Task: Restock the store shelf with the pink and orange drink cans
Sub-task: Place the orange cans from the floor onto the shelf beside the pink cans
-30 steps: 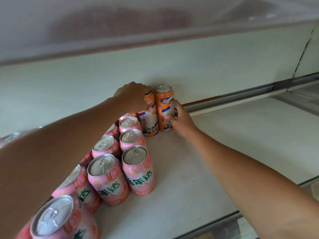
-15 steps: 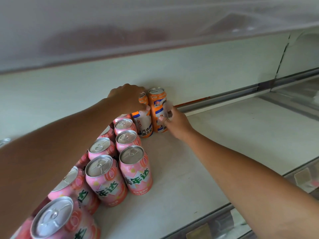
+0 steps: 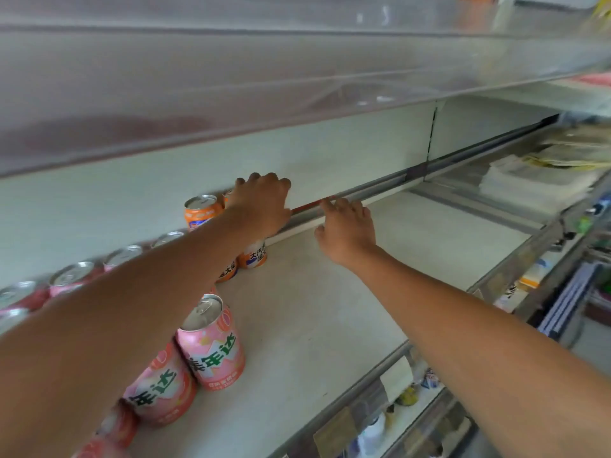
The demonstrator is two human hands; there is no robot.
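1. Left hand curls over the top of an orange can at the back of the shelf.
2. Right hand hovers just beside it, fingers loose, holding nothing.
3. Pink cans stand in rows at front left.

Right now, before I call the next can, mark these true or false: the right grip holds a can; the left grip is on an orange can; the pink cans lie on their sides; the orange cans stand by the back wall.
1. The right grip holds a can. False: its fingers are relaxed and hold nothing, above the shelf.
2. The left grip curls over the top of an orange can. True.
3. The pink cans lie on their sides. False: they stand upright.
4. The orange cans stand by the back wall. True.
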